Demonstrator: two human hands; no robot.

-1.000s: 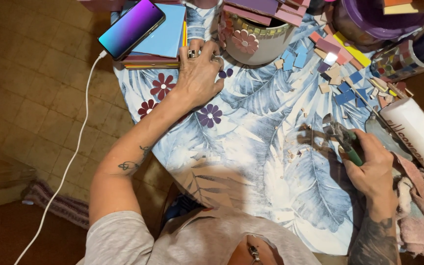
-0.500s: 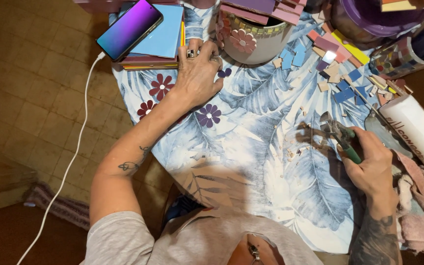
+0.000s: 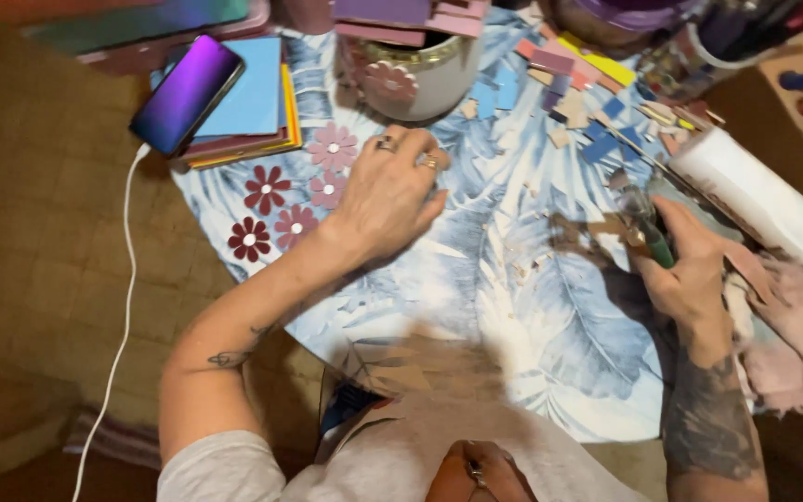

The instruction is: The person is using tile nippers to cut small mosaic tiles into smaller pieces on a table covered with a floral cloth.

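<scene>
Your left hand (image 3: 385, 200) rests spread on the leaf-patterned worktop (image 3: 513, 307) above tan floor tiles (image 3: 39, 242); your right hand (image 3: 690, 270) grips green-handled pliers (image 3: 652, 237).

A round table (image 3: 532, 307) draped in a white cloth printed with large blue leaves (image 3: 522, 270) stands on a floor of small brown tiles (image 3: 39, 260). A white charging cable (image 3: 118, 344) trails down over the tiles at left, where a striped rug edge (image 3: 113, 437) lies near the bottom. Warm, dim indoor light leaves the floor in shadow and the tabletop brighter.
</scene>
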